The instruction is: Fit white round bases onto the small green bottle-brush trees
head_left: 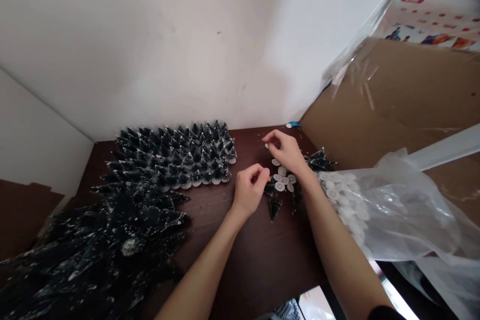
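Here, right hand [288,152] pinches a white disc [267,146], left hand [248,189] curled; bag [407,212] holds discs [339,196].

Dark brown wooden table [232,245] set into a corner, bearing at rear left a dense block of upright miniature trees [180,157], dark green, white-flecked, on white bases, and at near left a loose heap of trees [105,240] lying on their sides. At centre right, scattered white discs [281,181] beside a few fallen trees [275,206]; further right, a clear plastic bag [397,210] holding more discs. At the rear edge, a small blue-and-white object [293,124], kind not discernible.
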Demonstrator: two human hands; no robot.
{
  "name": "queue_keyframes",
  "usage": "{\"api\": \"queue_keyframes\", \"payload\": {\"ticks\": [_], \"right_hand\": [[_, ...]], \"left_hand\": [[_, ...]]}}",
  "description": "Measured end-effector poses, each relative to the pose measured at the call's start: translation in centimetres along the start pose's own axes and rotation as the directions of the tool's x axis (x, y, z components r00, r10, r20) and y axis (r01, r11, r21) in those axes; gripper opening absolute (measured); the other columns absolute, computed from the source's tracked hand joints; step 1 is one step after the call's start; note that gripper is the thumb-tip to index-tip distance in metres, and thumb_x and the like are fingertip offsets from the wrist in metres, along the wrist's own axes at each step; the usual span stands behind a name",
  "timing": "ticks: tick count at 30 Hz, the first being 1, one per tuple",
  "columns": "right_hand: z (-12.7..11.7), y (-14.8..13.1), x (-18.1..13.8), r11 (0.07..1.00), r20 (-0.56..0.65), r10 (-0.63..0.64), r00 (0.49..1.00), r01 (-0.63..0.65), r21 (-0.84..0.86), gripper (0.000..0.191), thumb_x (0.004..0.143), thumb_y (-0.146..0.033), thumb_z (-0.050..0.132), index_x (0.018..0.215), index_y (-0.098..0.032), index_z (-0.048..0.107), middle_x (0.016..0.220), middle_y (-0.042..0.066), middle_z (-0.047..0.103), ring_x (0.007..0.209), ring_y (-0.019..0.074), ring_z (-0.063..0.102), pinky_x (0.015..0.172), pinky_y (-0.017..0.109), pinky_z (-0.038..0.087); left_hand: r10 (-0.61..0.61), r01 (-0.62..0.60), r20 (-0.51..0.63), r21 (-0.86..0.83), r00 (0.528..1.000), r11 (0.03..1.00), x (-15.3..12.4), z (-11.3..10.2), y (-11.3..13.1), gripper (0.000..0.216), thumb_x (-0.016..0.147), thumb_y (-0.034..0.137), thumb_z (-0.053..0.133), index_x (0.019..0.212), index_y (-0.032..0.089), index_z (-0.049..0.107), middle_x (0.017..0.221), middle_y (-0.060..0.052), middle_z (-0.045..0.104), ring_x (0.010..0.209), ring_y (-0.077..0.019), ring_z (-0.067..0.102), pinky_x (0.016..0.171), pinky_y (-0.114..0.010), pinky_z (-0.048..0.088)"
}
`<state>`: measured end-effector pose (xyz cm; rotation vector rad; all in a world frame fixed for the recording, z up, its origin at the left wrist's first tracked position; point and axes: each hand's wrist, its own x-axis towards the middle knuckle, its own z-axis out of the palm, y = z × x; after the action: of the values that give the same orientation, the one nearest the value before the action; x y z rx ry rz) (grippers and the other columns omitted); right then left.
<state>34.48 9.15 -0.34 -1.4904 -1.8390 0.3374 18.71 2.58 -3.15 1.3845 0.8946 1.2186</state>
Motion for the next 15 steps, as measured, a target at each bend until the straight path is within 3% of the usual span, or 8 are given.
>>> {"api": "queue_keyframes", "payload": {"ticks": [4,9,15], "right_hand": [[0.3,1.7,-0.2,0.935,0.056,0.151,0.987,-0.124,-0.334,0.020,0.079,-0.011,0.058,0.096,-0.017,0.066,0.101,0.011,0.072,0.093,0.0274,0.065,0.086,0.042,0.048],[1.6,1.6,-0.6,0.911,0.106,0.105,0.989,-0.053,-0.408,0.032,0.083,-0.013,0.061,0.115,-0.016,0.064,0.114,0.014,0.070,0.103,0.0306,0.063,0.091,0.045,0.046],[1.5,0.8,-0.6,0.885,0.142,0.150,0.978,-0.069,-0.461,0.035,0.085,-0.008,0.055,0.119,-0.015,0.064,0.121,0.014,0.068,0.112,0.0305,0.060,0.094,0.041,0.045]], "left_hand": [[0.099,-0.113,0.074,0.221,0.992,0.969,0.2,-1.0,0.0,0.007,0.078,0.013,0.055,0.075,0.018,0.059,0.065,0.003,0.046,0.063,-0.0135,0.045,0.062,-0.026,0.034],[0.151,-0.247,0.246,0.430,0.958,0.868,0.0,-1.2,-0.2,0.031,0.060,0.001,0.050,0.083,0.019,0.060,0.088,-0.004,0.055,0.087,-0.0212,0.052,0.078,-0.034,0.042],[0.091,-0.347,0.401,0.631,0.912,0.693,-0.7,-0.8,-0.3,0.031,0.062,0.004,0.052,0.086,0.021,0.064,0.104,-0.007,0.056,0.100,-0.0261,0.051,0.085,-0.040,0.042]]}}
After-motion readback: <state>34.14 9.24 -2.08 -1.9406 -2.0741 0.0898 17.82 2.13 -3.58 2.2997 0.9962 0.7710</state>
